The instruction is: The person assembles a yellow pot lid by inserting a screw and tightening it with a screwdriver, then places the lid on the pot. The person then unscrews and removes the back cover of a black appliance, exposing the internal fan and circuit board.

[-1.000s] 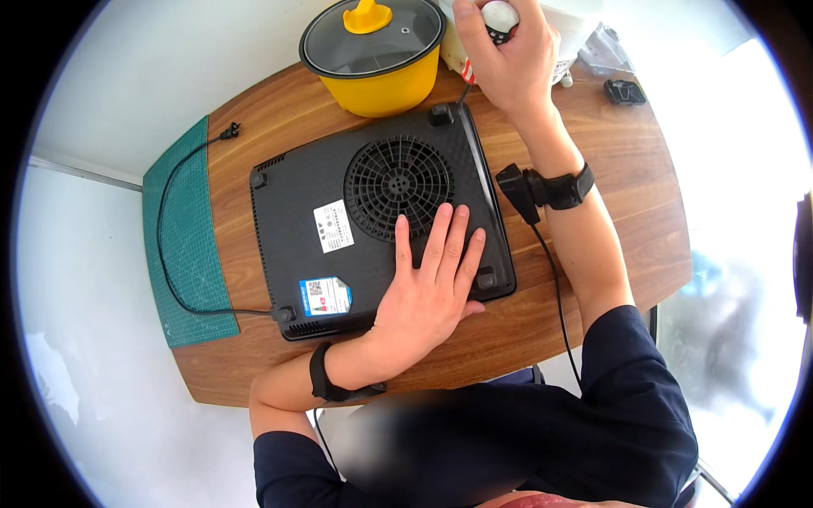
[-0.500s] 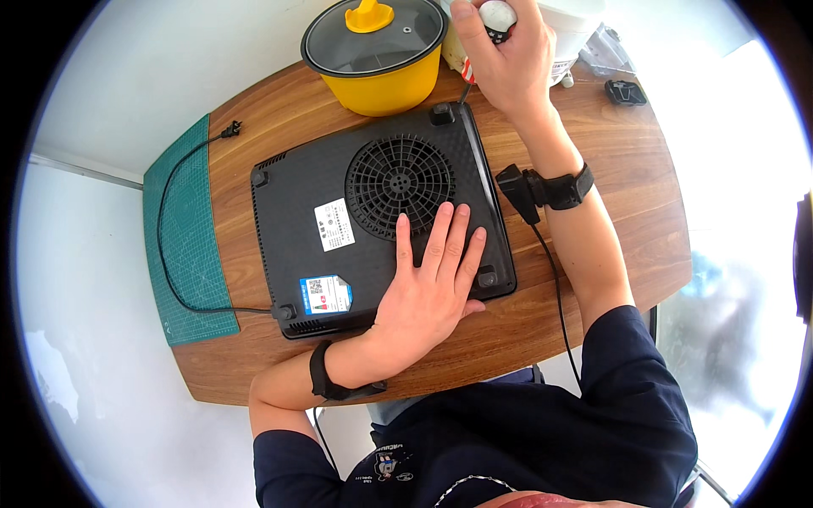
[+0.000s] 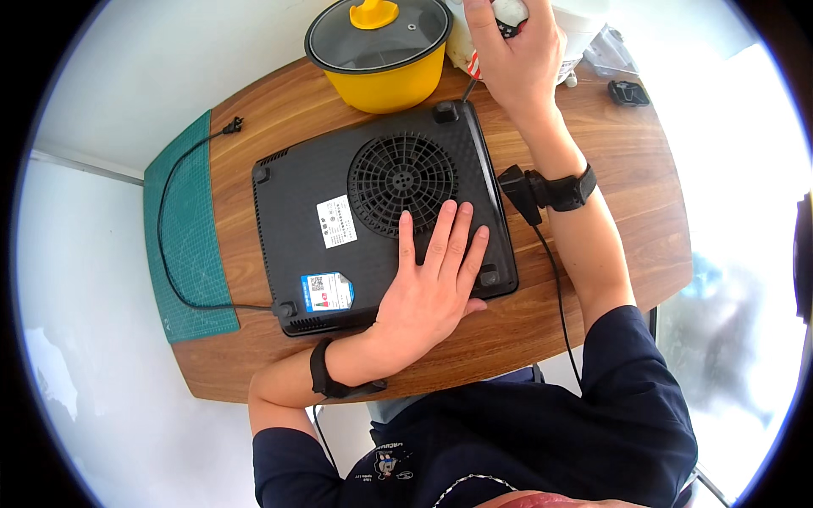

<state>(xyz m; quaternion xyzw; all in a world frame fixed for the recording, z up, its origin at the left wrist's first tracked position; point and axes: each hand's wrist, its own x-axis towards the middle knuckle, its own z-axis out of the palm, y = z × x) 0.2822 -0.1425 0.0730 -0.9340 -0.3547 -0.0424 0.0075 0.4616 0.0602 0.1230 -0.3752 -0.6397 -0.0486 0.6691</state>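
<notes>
A black induction cooker (image 3: 296, 207) lies underside up on the wooden table, its round fan grille (image 3: 402, 179) and corner feet facing me. My left hand (image 3: 432, 284) rests flat on it, fingers spread over the grille's lower edge and the near right part. Beyond the far right corner, my right hand (image 3: 521, 63) is closed round a screwdriver (image 3: 474, 66) with a red, white and black handle. The tool leans, and its metal shaft reaches down to the cooker's edge beside the corner foot (image 3: 445, 112). Its tip is too small to make out.
A yellow pot (image 3: 385, 85) with a glass lid stands just behind the cooker. The power cord (image 3: 169, 262) curves across a green cutting mat (image 3: 195, 254) at left. A white container (image 3: 580, 25), a clear plastic piece (image 3: 611, 52) and a small black part (image 3: 628, 93) sit at far right.
My right hand and the screwdriver have shifted slightly to the right. The cooker has barely moved in view, and my left hand stays flat on it.
</notes>
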